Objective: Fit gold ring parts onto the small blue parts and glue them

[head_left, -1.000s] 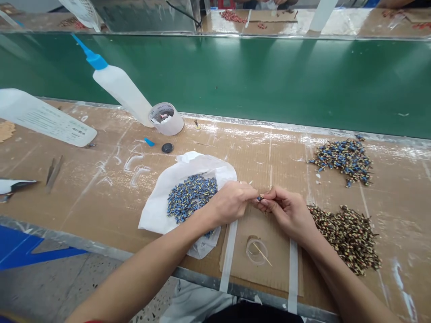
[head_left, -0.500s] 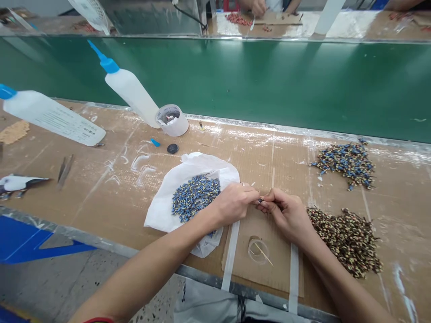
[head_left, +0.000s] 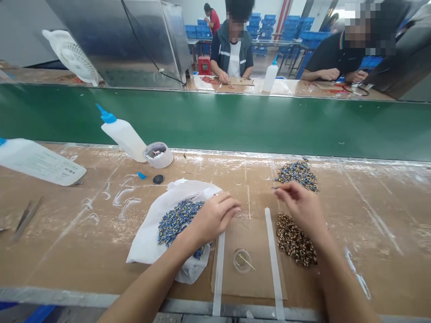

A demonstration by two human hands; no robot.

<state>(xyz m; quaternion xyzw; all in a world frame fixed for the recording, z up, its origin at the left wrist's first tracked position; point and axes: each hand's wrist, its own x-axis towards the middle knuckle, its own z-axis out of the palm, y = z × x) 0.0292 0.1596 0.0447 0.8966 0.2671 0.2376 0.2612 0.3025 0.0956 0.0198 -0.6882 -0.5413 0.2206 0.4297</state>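
My right hand [head_left: 301, 208] is closed in a pinch on a small dark piece [head_left: 274, 187], just left of a pile of small blue, yellow and black pieces [head_left: 298, 174]. Below that hand lies a heap of small brown and cream pieces [head_left: 292, 240], partly hidden by my wrist. My left hand [head_left: 215, 215] hovers at the right edge of a white sheet or bag [head_left: 144, 244], its fingers loosely bent with nothing visible in them. Small blue and yellow pieces [head_left: 178, 220] are heaped on the white sheet. A small clear dish [head_left: 241, 261] with a thin stick stands between my forearms.
Two white bottles with blue caps, one upright-leaning [head_left: 124, 139] and one farther left [head_left: 40, 161], stand by a tape roll [head_left: 158, 155]. Tweezers [head_left: 28, 217] lie at left. A green belt [head_left: 218, 123] crosses behind. People work beyond it near another bottle [head_left: 270, 76].
My hands have parted: the right one has carried a small piece toward the blue pile, while the left has drawn back toward the white sheet. The head view has tilted up.
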